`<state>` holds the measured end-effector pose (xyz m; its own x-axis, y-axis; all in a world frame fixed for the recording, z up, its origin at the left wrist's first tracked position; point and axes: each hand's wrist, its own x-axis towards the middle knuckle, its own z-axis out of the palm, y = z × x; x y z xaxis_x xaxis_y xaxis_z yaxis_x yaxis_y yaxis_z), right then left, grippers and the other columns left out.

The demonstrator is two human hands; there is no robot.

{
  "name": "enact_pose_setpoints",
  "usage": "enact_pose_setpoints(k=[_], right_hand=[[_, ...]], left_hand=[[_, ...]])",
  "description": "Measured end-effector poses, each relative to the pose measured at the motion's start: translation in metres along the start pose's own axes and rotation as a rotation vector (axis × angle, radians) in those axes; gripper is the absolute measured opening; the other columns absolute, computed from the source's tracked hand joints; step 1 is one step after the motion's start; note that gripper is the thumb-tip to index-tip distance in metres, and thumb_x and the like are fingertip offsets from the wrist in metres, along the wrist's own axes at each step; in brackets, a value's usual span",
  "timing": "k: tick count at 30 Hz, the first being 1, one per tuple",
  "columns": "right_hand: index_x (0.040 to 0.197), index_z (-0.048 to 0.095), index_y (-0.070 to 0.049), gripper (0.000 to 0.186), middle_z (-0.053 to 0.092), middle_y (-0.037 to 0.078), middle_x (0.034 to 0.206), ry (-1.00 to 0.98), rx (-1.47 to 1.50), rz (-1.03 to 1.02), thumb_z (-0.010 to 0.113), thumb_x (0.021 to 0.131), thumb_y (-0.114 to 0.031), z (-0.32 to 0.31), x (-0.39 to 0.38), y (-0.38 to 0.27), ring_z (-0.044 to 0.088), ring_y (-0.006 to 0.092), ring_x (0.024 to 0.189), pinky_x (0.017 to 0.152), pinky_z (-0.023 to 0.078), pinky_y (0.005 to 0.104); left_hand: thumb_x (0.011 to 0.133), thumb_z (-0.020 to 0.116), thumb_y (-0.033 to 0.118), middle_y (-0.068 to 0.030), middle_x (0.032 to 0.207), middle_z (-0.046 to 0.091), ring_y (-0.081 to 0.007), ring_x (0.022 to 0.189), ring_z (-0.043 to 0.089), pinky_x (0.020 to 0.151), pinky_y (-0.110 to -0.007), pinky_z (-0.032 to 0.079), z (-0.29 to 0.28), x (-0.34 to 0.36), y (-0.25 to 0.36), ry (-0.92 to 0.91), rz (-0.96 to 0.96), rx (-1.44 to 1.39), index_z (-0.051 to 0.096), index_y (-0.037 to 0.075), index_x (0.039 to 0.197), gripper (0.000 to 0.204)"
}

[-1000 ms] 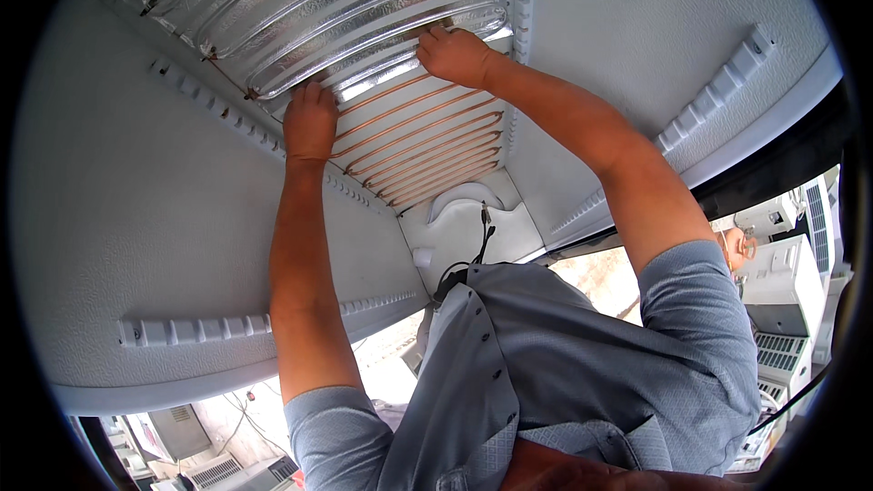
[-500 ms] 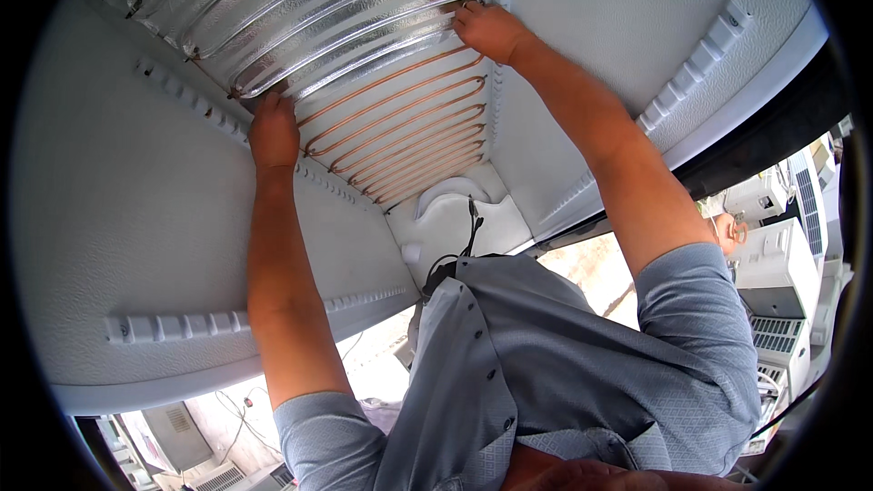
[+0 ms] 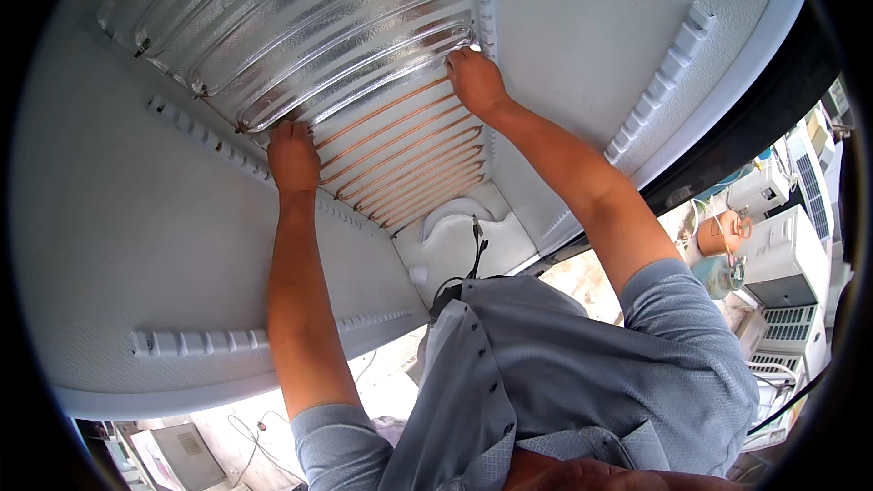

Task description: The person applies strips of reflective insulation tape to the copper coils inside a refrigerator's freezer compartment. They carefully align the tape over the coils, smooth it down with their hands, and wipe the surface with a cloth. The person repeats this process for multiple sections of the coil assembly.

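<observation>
Inside a white cabinet, copper tubing (image 3: pixel 391 143) zigzags in rows across the back wall. Shiny silver foil tape (image 3: pixel 341 82) covers its upper rows, while the lower rows are bare. My left hand (image 3: pixel 294 158) is closed at the left end of the lowest foil strip, near a tube bend. At that strip's right end, my right hand (image 3: pixel 476 80) is closed too, higher in the picture and close to the corner of the wall. Both sets of fingers are bent against the strip and the tube beside it; the fingertips are partly hidden.
Ribbed white shelf supports (image 3: pixel 657 82) line the side walls. Dark cables (image 3: pixel 476 245) rise from the cabinet floor by a white moulded hump (image 3: pixel 459 209). Outside on the right are an orange gas cylinder (image 3: pixel 723 233), a teal cylinder (image 3: pixel 717 276) and white appliance units (image 3: pixel 784 255).
The whole view has shifted, and both hands appear lower in the picture, still at the strip's ends. My right arm has moved left, uncovering the orange and teal cylinders.
</observation>
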<state>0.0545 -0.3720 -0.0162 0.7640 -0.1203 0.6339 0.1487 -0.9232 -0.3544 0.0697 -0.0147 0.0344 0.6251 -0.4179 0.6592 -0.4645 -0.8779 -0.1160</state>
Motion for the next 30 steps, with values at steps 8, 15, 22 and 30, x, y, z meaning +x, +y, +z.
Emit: enact_pose_setpoints(k=[8,15,22,30], right_hand=[[0.081,0.068,0.004,0.034,0.068,0.009,0.069,-0.008,1.028,0.560,0.077,0.091,-0.027,0.047,0.001,-0.039,0.063,0.0148,0.059,0.056,0.051,0.0303],[0.080,0.070,0.003,0.031,0.067,0.006,0.073,0.016,1.212,0.724,0.080,0.089,-0.024,0.037,0.010,-0.011,0.062,0.0097,0.059,0.051,0.050,0.0251],[0.079,0.070,0.003,0.029,0.067,0.005,0.070,0.123,1.123,0.637,0.082,0.086,-0.022,0.042,0.000,-0.012,0.059,0.0093,0.059,0.053,0.047,0.0259],[0.081,0.072,0.004,0.036,0.072,0.017,0.076,0.111,0.765,0.528,0.085,0.077,-0.030,0.037,0.006,-0.024,0.067,0.0249,0.066,0.067,0.052,0.0369]], left_hand=[[0.090,0.070,0.024,-0.0131,0.084,0.066,-0.0357,0.081,0.065,0.069,-0.047,0.053,0.027,0.047,0.066,-0.080,0.049,-0.176,0.067,0.006,0.085,0.019],[0.087,0.075,0.041,-0.0162,0.075,0.069,-0.0373,0.070,0.068,0.062,-0.047,0.053,0.034,0.051,0.079,-0.222,-0.244,-0.182,0.071,0.005,0.077,0.038],[0.086,0.072,0.052,-0.0141,0.074,0.070,-0.0362,0.069,0.068,0.062,-0.047,0.053,0.023,0.069,0.099,-0.247,-0.241,-0.110,0.071,0.006,0.074,0.047],[0.090,0.069,0.048,-0.0158,0.077,0.072,-0.0386,0.075,0.070,0.067,-0.049,0.056,0.047,0.083,0.128,-0.245,-0.211,-0.123,0.074,0.006,0.080,0.043]])
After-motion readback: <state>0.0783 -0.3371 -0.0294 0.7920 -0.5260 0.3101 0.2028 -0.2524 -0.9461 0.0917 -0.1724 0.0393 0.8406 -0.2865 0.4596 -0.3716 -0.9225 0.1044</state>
